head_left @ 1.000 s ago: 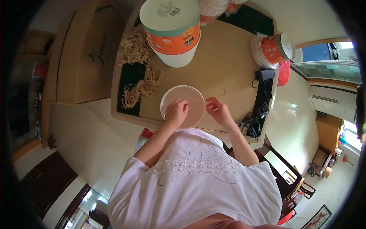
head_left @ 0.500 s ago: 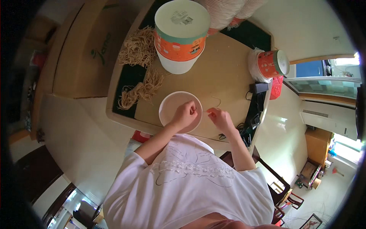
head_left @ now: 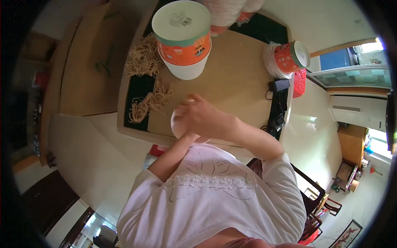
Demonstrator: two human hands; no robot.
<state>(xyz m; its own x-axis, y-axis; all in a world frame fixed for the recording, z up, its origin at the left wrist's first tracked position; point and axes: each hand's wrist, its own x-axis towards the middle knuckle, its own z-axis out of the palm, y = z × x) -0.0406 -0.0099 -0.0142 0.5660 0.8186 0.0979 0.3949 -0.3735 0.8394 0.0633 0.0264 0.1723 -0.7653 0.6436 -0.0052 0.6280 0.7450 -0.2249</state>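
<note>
A round white paper tub (head_left: 177, 124) stands at the table's near edge, right in front of me. My right hand (head_left: 202, 118) reaches across it to the left, blurred, and covers most of its opening. Its fingers are smeared, so I cannot see whether they hold anything. Below it, my left hand (head_left: 191, 135) is at the tub, with only the wrist part showing and its fingers hidden. To the left lie two tangled bundles of tan string: a farther one (head_left: 144, 56) and a nearer one (head_left: 151, 101).
Beyond the tub stands a tall stack of orange-and-white paper buckets (head_left: 184, 51), bottoms up. A plastic-wrapped stack (head_left: 286, 58) lies at the right, near black adapters (head_left: 279, 85). More wrapped stacks (head_left: 231, 12) are at the back. A large cardboard box (head_left: 89, 70) stands left of the table.
My right hand has swung from the tub's right side over its top to the left. The thin strand it held there no longer shows. My left hand is now mostly covered.
</note>
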